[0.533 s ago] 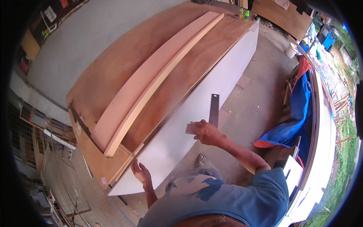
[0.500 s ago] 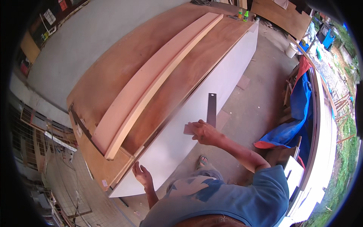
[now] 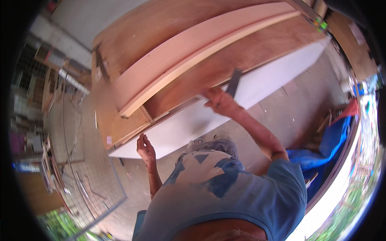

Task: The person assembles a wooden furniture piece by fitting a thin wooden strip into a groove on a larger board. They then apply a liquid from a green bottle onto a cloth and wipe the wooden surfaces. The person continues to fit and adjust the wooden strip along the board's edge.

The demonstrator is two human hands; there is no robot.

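Note:
My right hand (image 3: 219, 101) is closed on a try square, its dark flat blade (image 3: 233, 83) slanting up past my fingers. Motion blurs this hand and hides most of the square's handle. It is over the near edge of a large brown wooden panel (image 3: 181, 86), where a long white board (image 3: 277, 82) hangs down along the side. My left hand (image 3: 146, 152) holds nothing, its fingers loosely bent and raised beside the white board's left end. A long pale plank with a lighter edge strip (image 3: 209, 43) lies along the panel.
A dark strip (image 3: 101, 64) lies at the panel's left end. Green bottles (image 3: 321, 25) stand at the far right corner. To my right is a blue tarp (image 3: 321, 146) with a red border. Wire mesh (image 3: 74, 160) and stacked wood are at the left.
My view has swung leftward. My right hand has carried the square from in front of the white board up to the panel's near edge. My left hand's fingers have drawn closer together.

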